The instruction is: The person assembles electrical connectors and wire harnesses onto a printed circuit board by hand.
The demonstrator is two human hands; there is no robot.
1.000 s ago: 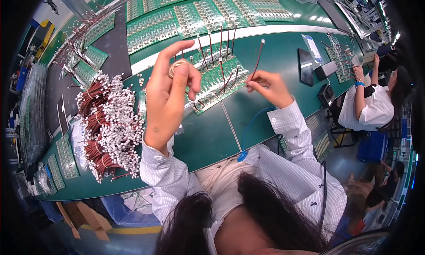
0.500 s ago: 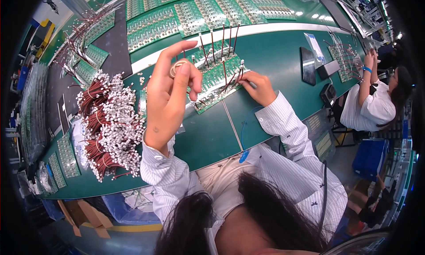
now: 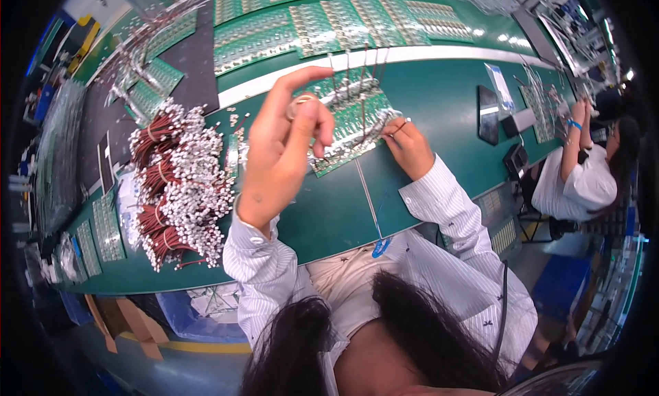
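Note:
My left hand [image 3: 278, 152] is raised over the left side of a green circuit board [image 3: 364, 118], its fingers curled round a small pale ring-shaped coil [image 3: 300, 107]. At the board's right edge my right hand [image 3: 410, 149] pinches a thin dark wire [image 3: 401, 126]; its tip is partly hidden by the fingers. Several dark wires [image 3: 348, 76] stand upright from the board's far part. My left hand covers the board's left portion.
Bundles of brown wires with white connectors [image 3: 182, 186] lie left. Circuit boards [image 3: 322, 28] line the far side. A phone [image 3: 488, 114], a small grey box [image 3: 518, 122] and a co-worker [image 3: 576, 162] are right. A blue-tagged cord [image 3: 381, 246] hangs over the near edge.
My right hand has turned and shifted slightly away from the board's wires, its fingers drawn closer together. My left hand keeps its curl round the coil. The whole view has shifted a little.

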